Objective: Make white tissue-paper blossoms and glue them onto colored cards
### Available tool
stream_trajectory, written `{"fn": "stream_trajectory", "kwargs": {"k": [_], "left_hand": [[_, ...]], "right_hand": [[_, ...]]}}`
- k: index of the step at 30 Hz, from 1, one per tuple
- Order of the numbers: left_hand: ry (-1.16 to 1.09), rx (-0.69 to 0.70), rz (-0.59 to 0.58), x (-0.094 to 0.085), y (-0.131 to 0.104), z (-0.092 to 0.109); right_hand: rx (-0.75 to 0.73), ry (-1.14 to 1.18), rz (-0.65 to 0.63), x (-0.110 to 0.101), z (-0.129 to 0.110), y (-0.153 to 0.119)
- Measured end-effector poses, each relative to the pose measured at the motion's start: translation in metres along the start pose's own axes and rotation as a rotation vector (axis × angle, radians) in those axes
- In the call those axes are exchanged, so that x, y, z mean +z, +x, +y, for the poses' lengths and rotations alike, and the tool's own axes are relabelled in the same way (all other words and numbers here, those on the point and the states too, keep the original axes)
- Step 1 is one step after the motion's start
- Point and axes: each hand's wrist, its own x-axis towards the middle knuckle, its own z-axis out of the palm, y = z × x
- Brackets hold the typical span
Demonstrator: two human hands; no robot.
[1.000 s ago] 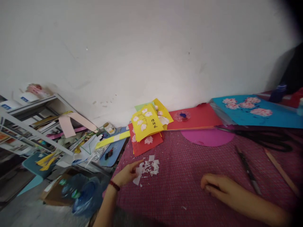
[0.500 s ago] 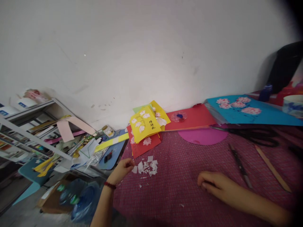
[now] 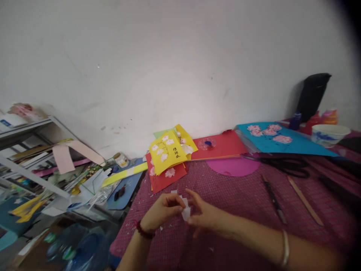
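My left hand [image 3: 163,210], with a dark red beaded bracelet at the wrist, pinches a small white piece of paper [image 3: 186,214] above the checked tablecloth [image 3: 234,195]. Facing it from the right is my right hand [image 3: 207,215], its fingers spread and its thumb close to the paper's edge. Whether that thumb touches the paper I cannot tell. Behind the hands a few white paper scraps [image 3: 174,192] show; most of the pile is hidden. Yellow cards [image 3: 166,150] and a red card [image 3: 160,182] with pale flowers lie just beyond.
To the right lie a dark-handled tool [image 3: 273,199], a wooden stick [image 3: 306,201] and black scissors [image 3: 287,165]. Farther back are a blue sheet with pink flowers [image 3: 299,145], red paper [image 3: 228,145] and a bowl [image 3: 328,135]. Left of the table stands a cluttered shelf [image 3: 34,162].
My right hand has come left across the table to meet my left hand. A white paper piece is now in my left fingers. The view has shifted slightly.
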Motion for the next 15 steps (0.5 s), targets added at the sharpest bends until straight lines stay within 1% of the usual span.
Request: {"fn": "stream_trajectory", "kwargs": {"k": [2,4,6,8,9,10,12,15], "left_hand": [[-0.022,-0.038,0.038,0.004,0.008,-0.004],[0.021,-0.058,0.126,-0.003,0.011,-0.010],[0.233,-0.019,0.262,-0.023,0.007,-0.016],[0.501,0.048,0.387,-0.047,0.001,-0.025],[0.604,0.071,0.415,-0.059,-0.002,-0.031],[0.674,0.083,0.411,-0.069,-0.004,-0.038],[0.720,0.093,0.361,-0.083,-0.004,-0.053],[0.764,0.108,0.327,-0.091,0.002,-0.072]], "right_hand": [[-0.046,-0.033,0.113,0.001,0.005,0.016],[-0.038,-0.078,0.260,-0.004,0.008,0.027],[0.008,-0.089,0.355,-0.013,0.010,0.033],[0.038,-0.066,0.387,-0.023,0.012,0.035],[0.051,-0.056,0.397,-0.028,0.013,0.035],[0.063,-0.045,0.405,-0.032,0.014,0.035],[0.083,-0.027,0.405,-0.037,0.017,0.034],[0.102,-0.013,0.378,-0.039,0.021,0.034]]}}
